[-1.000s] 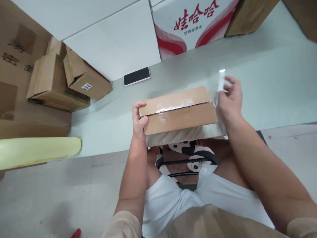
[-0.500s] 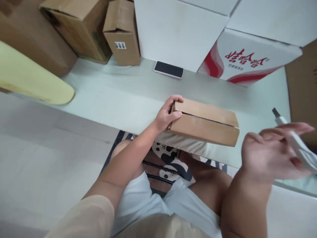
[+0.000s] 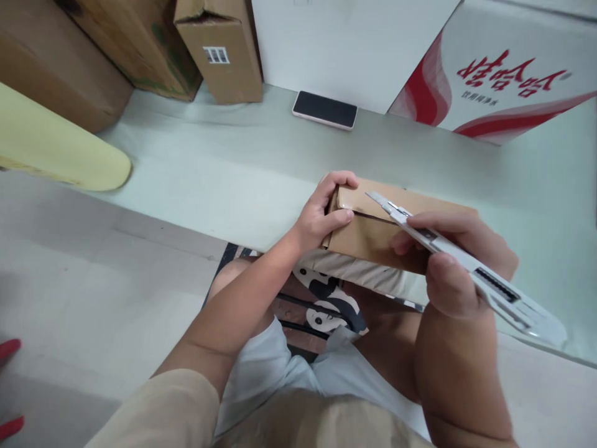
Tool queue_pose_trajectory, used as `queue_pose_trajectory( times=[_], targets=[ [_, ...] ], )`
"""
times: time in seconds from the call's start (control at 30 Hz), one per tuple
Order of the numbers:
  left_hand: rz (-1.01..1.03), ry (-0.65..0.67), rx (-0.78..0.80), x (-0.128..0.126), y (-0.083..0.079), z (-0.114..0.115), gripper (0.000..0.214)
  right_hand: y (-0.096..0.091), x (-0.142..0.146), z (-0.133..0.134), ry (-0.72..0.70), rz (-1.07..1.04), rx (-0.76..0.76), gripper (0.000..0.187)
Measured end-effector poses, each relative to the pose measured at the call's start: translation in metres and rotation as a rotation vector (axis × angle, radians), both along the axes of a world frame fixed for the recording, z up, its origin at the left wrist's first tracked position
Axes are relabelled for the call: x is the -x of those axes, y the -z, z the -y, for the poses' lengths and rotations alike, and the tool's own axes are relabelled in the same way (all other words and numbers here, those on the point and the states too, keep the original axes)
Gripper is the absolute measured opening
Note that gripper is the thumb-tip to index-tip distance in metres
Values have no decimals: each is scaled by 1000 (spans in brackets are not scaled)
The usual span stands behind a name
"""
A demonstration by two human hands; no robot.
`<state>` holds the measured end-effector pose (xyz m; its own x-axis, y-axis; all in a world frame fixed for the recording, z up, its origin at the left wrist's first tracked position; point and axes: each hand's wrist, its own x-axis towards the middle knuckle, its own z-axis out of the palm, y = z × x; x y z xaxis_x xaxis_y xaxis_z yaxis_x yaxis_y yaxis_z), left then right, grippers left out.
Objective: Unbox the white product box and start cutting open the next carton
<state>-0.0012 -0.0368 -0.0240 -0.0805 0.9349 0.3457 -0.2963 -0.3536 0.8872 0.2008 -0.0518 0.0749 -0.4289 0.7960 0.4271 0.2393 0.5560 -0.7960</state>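
Observation:
A long brown cardboard box rests at the near edge of the table, a seam running along its top. My left hand grips its left end, thumb on the top and fingers round the far side. In my right hand is a white utility knife, its short blade out and pointing left above the box's top near the seam. Whether the blade touches the cardboard I cannot tell. The right hand covers the box's right part.
The table has a pale green cover. Behind the box lies a phone against a white carton. A red-and-white carton stands at the back right, a small brown carton at the back left. A yellow roll juts in from the left.
My right hand has swung left from the right side, bringing the utility knife over the box. My left hand keeps its grip on the box's left end. The view has shifted slightly.

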Motion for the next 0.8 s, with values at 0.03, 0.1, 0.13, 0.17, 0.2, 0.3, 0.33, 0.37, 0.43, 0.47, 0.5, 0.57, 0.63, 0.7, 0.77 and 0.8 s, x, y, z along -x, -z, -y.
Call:
queue_pose_trajectory(
  times=[0.03,0.1,0.13,0.17,0.2,0.3,0.33,0.37,0.43,0.47,0.5,0.57,0.63,0.7,0.77,0.8],
  targets=[
    [-11,-6,-6,0,0,0,56,1,-1,0,-8,9,-67,22],
    [-19,-19,-5,0,-2,0,55,0,-1,-1,9,27,-155,14],
    [-16,-25,3,1,-3,-1,55,-1,0,-1,27,45,-168,14],
    [-9,-28,15,1,-4,-2,56,-2,2,-2,47,58,-173,15],
    [5,-28,33,1,-5,-3,56,-3,5,-3,62,70,-171,16],
    [76,-13,96,1,-7,-7,56,-5,12,-5,72,60,-171,15],
    [107,-3,115,0,-8,-8,56,-6,13,-5,71,54,-169,14],
    [139,6,130,0,-9,-8,57,-6,13,-6,74,51,-169,13],
    [187,24,148,-2,-10,-8,58,-4,12,-5,85,45,-178,13],
    [196,28,150,-2,-11,-7,58,-3,10,-4,89,41,-181,12],
    [194,30,148,-2,-12,-6,58,-2,9,-3,91,29,-187,10],
    [166,27,133,-2,-13,-4,57,1,5,-2,95,-12,-192,9],
    [132,23,120,-2,-13,-3,55,3,3,-2,89,-53,-180,10],
    [115,19,119,-1,-13,-2,54,3,2,-3,71,-81,-174,11],
    [107,20,125,-1,-11,-3,53,1,2,-6,63,-75,-191,9],
    [103,22,128,0,-11,-3,53,0,2,-8,63,-68,-207,8]
  ],
)
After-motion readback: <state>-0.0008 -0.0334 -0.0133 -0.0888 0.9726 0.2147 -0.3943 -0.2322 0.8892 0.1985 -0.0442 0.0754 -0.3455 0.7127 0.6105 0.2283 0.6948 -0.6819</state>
